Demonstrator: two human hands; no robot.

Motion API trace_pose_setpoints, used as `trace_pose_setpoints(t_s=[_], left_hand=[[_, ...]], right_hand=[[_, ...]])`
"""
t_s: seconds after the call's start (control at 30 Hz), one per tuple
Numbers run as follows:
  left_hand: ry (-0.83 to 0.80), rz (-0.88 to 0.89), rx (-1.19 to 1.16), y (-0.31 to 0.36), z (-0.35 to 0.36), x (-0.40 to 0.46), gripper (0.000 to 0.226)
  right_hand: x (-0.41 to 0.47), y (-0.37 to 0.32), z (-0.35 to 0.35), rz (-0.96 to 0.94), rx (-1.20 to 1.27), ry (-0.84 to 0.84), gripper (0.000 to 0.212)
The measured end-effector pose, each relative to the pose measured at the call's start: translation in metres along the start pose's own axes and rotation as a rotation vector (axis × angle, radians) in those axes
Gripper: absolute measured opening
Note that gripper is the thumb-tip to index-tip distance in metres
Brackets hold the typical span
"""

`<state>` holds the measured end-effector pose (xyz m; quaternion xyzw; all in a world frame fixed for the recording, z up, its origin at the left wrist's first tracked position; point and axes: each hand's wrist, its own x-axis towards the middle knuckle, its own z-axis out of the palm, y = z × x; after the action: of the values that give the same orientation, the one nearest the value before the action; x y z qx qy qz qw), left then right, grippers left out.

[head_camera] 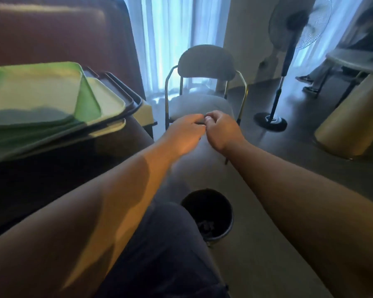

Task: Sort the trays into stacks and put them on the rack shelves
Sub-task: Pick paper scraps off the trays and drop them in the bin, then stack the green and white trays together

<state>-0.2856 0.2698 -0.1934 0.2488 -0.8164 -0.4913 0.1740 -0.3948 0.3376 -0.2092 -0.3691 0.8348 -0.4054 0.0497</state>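
A pile of trays sits at the left on a dark table (pixel 52 181). A bright green tray (pixel 41 91) lies on top, then a pale green tray (pixel 108 97), with dark brown trays (pixel 125 91) under them, all slightly askew. My left hand (pixel 185 132) and my right hand (pixel 220 130) meet in mid-air to the right of the pile, in front of a chair, and touch no tray. The right hand's fingers are curled and its thumb presses on a small dark thing (pixel 200 123) between the two hands. The left hand's fingers are hidden behind its back.
A grey chair (pixel 205 61) with a gold frame stands just beyond my hands. A black bin (pixel 209 214) is on the floor by my knee. A standing fan (pixel 286 61) and a round table (pixel 357 59) with a seated person are at the right. A brown seat back (pixel 52 35) rises behind the trays.
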Motion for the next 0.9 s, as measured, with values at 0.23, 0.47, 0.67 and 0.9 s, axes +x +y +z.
trace_pose_setpoints(t_s=[0.23,0.47,0.67,0.9], left_hand=[[0.207,0.041,0.170,0.022,-0.118,-0.036,0.023],[0.626,-0.020,0.437,-0.011,-0.248,-0.058,0.020],[0.625,-0.449,0.641,-0.060,-0.303,-0.074,0.051],[0.573,-0.550,0.646,-0.082,-0.311,-0.072,0.049]], right_hand=[[-0.005,-0.105,0.024,-0.166,0.122,0.005,0.029],[0.014,-0.207,0.084,-0.320,0.042,-0.135,0.029],[0.030,-0.253,0.136,-0.295,-0.282,-0.335,0.052],[0.035,-0.266,0.166,-0.226,-0.443,-0.393,0.051]])
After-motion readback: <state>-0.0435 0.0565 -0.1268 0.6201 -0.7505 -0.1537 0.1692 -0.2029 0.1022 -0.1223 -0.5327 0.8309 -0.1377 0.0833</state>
